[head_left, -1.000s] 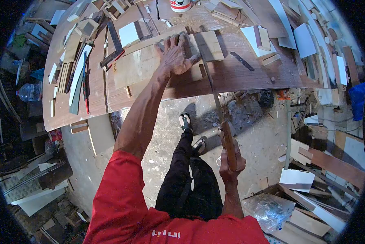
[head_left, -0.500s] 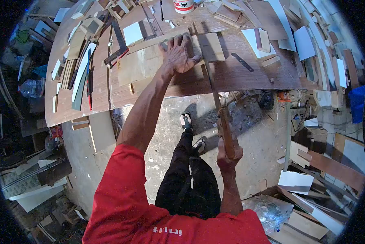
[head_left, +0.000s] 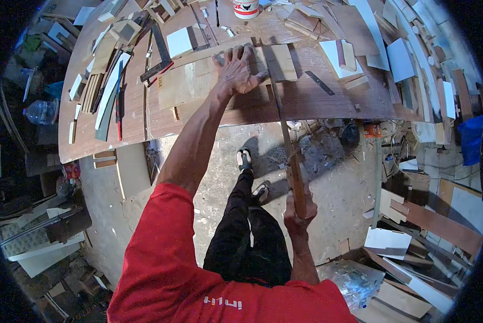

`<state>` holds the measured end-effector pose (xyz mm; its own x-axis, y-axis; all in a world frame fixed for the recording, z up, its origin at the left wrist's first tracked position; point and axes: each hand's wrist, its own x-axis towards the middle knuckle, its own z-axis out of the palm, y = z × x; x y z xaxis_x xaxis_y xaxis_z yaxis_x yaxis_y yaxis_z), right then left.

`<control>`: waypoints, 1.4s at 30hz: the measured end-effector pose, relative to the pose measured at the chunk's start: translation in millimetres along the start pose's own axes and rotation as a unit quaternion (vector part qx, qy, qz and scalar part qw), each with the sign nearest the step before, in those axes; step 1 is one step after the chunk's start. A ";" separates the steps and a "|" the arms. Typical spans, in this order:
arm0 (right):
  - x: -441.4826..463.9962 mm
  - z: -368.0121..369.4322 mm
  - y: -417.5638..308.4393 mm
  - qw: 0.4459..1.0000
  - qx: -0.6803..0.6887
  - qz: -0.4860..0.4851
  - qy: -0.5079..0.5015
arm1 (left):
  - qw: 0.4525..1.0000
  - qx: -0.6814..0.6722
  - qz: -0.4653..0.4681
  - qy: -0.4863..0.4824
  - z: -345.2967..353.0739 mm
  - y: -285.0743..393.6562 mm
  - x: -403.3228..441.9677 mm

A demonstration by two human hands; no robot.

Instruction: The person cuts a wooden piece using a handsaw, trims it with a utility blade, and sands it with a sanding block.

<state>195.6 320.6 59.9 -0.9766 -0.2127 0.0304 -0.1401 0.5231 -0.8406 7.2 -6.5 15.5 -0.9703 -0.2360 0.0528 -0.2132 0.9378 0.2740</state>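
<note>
At the far left, well apart from the left hand's fingers [head_left: 238, 52], a clear plastic bottle [head_left: 42, 112] is seen past the edge of the surface [head_left: 134, 105]. Nearer those fingers, though well to their left, a white strip [head_left: 108, 89] is laid among narrow wooden pieces. Next, a dark carpenter's square [head_left: 159, 48] is set left of the fingers, with a thin red stick [head_left: 168, 69] placed just beside it. A white panel [head_left: 179, 43] is laid ahead and to the left of them.

The left fingers are spread and closed on nothing; they are rested flat on a pale wooden board [head_left: 185, 81], which is extended leftward beneath them. Ahead of them, a white tub [head_left: 246, 8] is partly cropped by the frame. Just right of the left thumb, the board is crossed by the blade of a handsaw [head_left: 283, 121]; how deep it is sunk cannot be told. Its wooden handle is grasped by the right hand's fingers [head_left: 310, 206], wrapped round it below the surface's near edge. Right of the blade, a pale wooden section [head_left: 281, 62] is seen, and farther right of the left fingers a dark flat strip [head_left: 320, 82] is laid.
</note>
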 end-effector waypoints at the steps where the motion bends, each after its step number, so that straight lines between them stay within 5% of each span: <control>1: -0.7 2.0 -0.9 1.000 0.019 0.004 0.006 | 1.000 -0.002 -0.001 -0.001 1.2 0.1 -1.3; 8: 17.2 14.0 -1.1 0.995 0.048 0.074 -0.046 | 1.000 0.013 0.003 0.004 7.0 -4.8 3.6; 10: -0.2 8.4 -4.1 0.999 0.043 -0.001 0.009 | 1.000 0.015 -0.007 0.003 8.6 -6.0 5.4; 18: 32.1 25.8 -3.9 0.997 0.078 0.002 -0.008 | 1.000 0.022 -0.002 0.001 9.2 -5.9 2.5; 20: 9.7 25.1 10.5 0.988 0.001 -0.135 0.080 | 1.000 0.021 -0.001 0.013 9.8 -6.0 3.4; 21: -1.0 19.2 -6.4 0.995 0.084 -0.031 0.040 | 1.000 0.019 0.001 0.023 8.9 -4.0 2.0; 24: 13.6 32.7 16.8 0.991 -0.019 -0.111 0.066 | 1.000 -0.007 0.008 0.020 0.9 -0.5 -1.1; 25: 26.8 32.3 0.7 0.996 0.068 -0.044 0.023 | 1.000 -0.006 0.008 0.021 -1.2 -0.3 -1.0; 29: 23.6 26.9 -1.2 0.992 0.116 -0.039 -0.020 | 1.000 0.010 -0.014 -0.010 6.4 -0.6 -1.2; 34: 18.1 33.3 9.5 0.982 -0.015 -0.152 0.115 | 0.999 0.036 -0.010 -0.001 7.4 -1.2 0.8; 36: 29.6 34.3 6.9 0.988 -0.025 -0.123 0.084 | 1.000 0.003 -0.012 0.000 5.9 -2.0 1.6; 38: 31.5 33.1 2.0 0.994 0.113 -0.014 0.000 | 1.000 0.012 -0.003 0.008 8.5 -5.9 1.7; 39: 27.7 27.3 0.2 0.994 0.025 -0.099 0.031 | 1.000 0.017 0.003 0.019 9.3 -6.0 1.7; 42: 2.8 18.4 -9.7 0.994 0.038 -0.078 0.069 | 0.999 0.040 -0.005 -0.005 7.5 -4.9 2.6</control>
<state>197.2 299.7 58.2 -0.9578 -0.1681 0.2330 -0.2838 0.4271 -0.8585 4.8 -9.7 7.1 -0.9691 -0.2435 0.0405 -0.2311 0.9527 0.1972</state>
